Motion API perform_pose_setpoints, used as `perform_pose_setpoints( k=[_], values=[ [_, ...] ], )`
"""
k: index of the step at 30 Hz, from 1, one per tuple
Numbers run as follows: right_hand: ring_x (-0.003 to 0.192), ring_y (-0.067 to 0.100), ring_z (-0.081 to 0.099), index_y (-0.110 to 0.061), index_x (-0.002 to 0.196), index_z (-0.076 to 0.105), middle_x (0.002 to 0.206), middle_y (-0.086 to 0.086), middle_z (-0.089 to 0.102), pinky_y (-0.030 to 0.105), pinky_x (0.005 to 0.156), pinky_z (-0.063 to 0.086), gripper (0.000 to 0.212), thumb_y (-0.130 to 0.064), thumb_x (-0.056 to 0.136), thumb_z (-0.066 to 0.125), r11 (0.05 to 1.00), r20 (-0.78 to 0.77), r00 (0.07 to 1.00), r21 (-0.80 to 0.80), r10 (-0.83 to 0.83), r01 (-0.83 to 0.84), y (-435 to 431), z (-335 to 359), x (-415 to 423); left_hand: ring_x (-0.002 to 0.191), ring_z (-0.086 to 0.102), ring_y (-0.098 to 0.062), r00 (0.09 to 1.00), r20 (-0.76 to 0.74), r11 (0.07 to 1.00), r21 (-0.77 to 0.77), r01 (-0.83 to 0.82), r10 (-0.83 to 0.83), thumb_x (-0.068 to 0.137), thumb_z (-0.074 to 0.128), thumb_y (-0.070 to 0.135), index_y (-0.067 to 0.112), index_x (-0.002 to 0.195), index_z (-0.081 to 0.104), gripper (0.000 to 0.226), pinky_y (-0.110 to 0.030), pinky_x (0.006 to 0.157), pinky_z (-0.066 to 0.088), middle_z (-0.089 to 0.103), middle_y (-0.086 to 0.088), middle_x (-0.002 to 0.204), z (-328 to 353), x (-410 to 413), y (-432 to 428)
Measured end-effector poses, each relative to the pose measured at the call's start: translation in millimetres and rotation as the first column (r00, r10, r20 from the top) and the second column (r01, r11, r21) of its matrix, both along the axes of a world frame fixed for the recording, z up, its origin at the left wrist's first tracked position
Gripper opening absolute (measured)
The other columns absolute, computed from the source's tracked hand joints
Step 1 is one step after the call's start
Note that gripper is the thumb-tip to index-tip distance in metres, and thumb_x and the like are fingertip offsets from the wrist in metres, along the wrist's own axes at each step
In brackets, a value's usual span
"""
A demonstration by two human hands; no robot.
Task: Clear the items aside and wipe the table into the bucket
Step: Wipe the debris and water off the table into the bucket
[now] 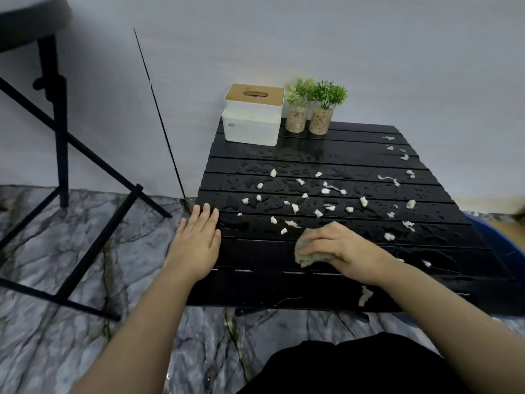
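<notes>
Black wet table (255, 288) carries scattered white scraps (325, 191); near its front edge the right hand (338, 245) has its grip clamped on a cloth (301, 255), the left hand (196, 243) lies flat, grip apart, at the left edge.

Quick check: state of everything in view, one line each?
Table: wet, scraps scattered across it.
Cloth: held by right hand, on the table.
Left hand: flat on the table's left edge.
Tissue box: upright, far left corner.
Two potted plants: upright beside the box.
Bucket: right of table, mostly hidden.
</notes>
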State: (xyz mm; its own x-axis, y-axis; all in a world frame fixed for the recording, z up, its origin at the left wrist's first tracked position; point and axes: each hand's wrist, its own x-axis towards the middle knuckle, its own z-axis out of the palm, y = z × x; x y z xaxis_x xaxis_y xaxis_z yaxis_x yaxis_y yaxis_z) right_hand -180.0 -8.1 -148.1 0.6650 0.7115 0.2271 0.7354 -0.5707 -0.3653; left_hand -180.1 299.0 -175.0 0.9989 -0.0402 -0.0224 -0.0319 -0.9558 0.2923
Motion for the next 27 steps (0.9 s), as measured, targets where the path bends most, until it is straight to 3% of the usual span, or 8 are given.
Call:
perform_pose_setpoints(
  k=[3,5,10,14,17,21,24,27],
  values=[
    [0.102,0.015,0.057,-0.026,0.107,0.062,0.113,-0.003,0.063,0.042,0.087,0.045,0.032,-0.003,0.086,0.058,0.998,-0.039,0.998,0.028,0.058,-0.057,8,7,12,0.145,-0.01,-0.015,1.0,0.001,1.0,-0.015,-0.003,0.003,0.098,0.017,0.031,0.019,0.147,0.007,0.052,-0.036,0.118,-0.002,-0.002,0.001,0.158,0,0,-1],
    [0.104,0.018,0.058,-0.023,0.108,0.064,0.114,-0.003,0.062,0.044,0.087,0.045,0.027,-0.006,0.089,0.054,0.994,0.036,0.995,0.06,0.093,-0.096,50,9,34,0.145,-0.008,-0.013,1.0,0.001,0.998,-0.064,-0.004,0.004,0.099,0.02,0.03,0.019,0.147,0.01,0.051,-0.034,0.118,-0.001,0.0,0.002,0.158,3,0,-1],
    [0.101,0.031,0.051,-0.028,0.107,0.063,0.115,0.0,0.061,0.051,0.085,0.045,0.043,0.0,0.077,0.05,0.999,0.046,0.998,-0.028,0.045,-0.043,117,-12,57,0.144,0.011,-0.012,0.997,0.044,0.98,-0.192,-0.057,0.066,0.098,0.029,0.028,0.021,0.144,0.027,0.046,-0.027,0.116,0.007,0.021,0.004,0.155,14,6,2],
    [0.101,0.019,0.055,-0.028,0.106,0.063,0.115,-0.005,0.061,0.036,0.089,0.04,0.042,0.0,0.077,0.054,0.998,0.021,0.999,-0.041,0.041,-0.04,44,-12,44,0.145,0.008,-0.014,0.996,0.073,0.991,-0.133,-0.033,0.043,0.099,0.027,0.029,0.019,0.146,0.022,0.048,-0.029,0.117,0.007,0.018,0.003,0.156,15,37,-5],
    [0.101,0.005,0.053,-0.029,0.103,0.064,0.111,-0.008,0.063,0.033,0.088,0.039,0.038,0.0,0.079,0.061,1.0,-0.008,1.0,-0.001,-0.021,0.021,-12,2,36,0.146,0.004,-0.015,0.999,0.046,0.998,-0.057,0.002,0.001,0.099,0.026,0.028,0.017,0.146,0.019,0.049,-0.032,0.118,0.005,0.013,0.001,0.157,11,57,-11],
    [0.102,0.007,0.055,-0.02,0.104,0.067,0.109,-0.004,0.065,0.027,0.093,0.038,0.024,-0.011,0.087,0.053,0.986,0.065,0.998,0.162,0.016,-0.026,20,19,50,0.146,0.001,-0.014,1.0,0.026,1.0,0.004,0.014,-0.015,0.099,0.021,0.029,0.018,0.147,0.014,0.05,-0.033,0.118,0.002,0.007,0.002,0.158,5,61,-8],
    [0.102,0.023,0.058,-0.022,0.105,0.067,0.111,0.0,0.065,0.044,0.089,0.044,0.025,-0.014,0.087,0.05,0.992,0.075,0.996,0.11,0.054,-0.062,86,6,88,0.145,-0.005,-0.013,0.999,-0.023,0.999,0.019,0.048,-0.048,0.099,0.018,0.032,0.02,0.147,0.008,0.051,-0.031,0.118,-0.001,0.001,0.003,0.158,4,63,-4],
    [0.102,0.028,0.049,-0.029,0.108,0.064,0.117,-0.003,0.06,0.051,0.087,0.043,0.039,-0.002,0.082,0.053,1.0,0.004,1.0,0.002,-0.002,0.002,123,-20,104,0.145,-0.007,-0.011,0.998,-0.029,0.999,0.011,0.049,-0.049,0.099,0.017,0.033,0.021,0.148,0.007,0.051,-0.031,0.117,-0.003,-0.001,0.004,0.158,4,63,-4]
  ],
)
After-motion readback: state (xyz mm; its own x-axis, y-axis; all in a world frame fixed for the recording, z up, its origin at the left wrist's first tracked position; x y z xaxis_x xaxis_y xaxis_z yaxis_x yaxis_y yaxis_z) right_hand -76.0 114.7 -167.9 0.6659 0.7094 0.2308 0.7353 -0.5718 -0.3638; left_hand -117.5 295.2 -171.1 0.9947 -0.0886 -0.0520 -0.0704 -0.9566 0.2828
